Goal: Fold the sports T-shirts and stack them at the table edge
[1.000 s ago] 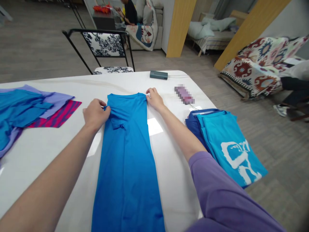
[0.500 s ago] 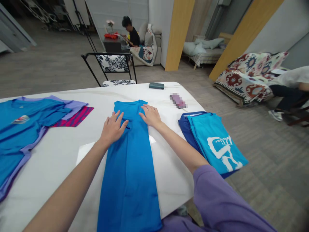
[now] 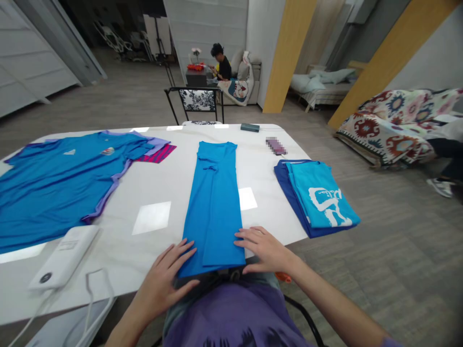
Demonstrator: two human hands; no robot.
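A blue T-shirt [image 3: 220, 207], folded lengthwise into a long strip, lies before me on the white table, its near end at the table's front edge. My left hand [image 3: 168, 272] rests at the strip's near left corner, fingertips on the fabric and thumb spread. At the near right edge is my right hand [image 3: 262, 250], its fingers stretched out and touching the cloth. Neither hand grips anything. Right of the strip sits a stack of folded shirts [image 3: 318, 197], turquoise with white lettering on top of dark blue. Spread out at the left is another blue T-shirt [image 3: 72, 178] over purple and red-striped ones.
A white power bank-like device [image 3: 67, 258] with cables lies at the table's near left. Toward the back right are a dark green box-shaped item [image 3: 250, 127] and a phone [image 3: 276, 146]. A chair [image 3: 198, 102] stands behind the table. People sit in the background.
Both hands have come back from the strip's far end to its near end. My view has shifted, showing more of the left side and my lap.
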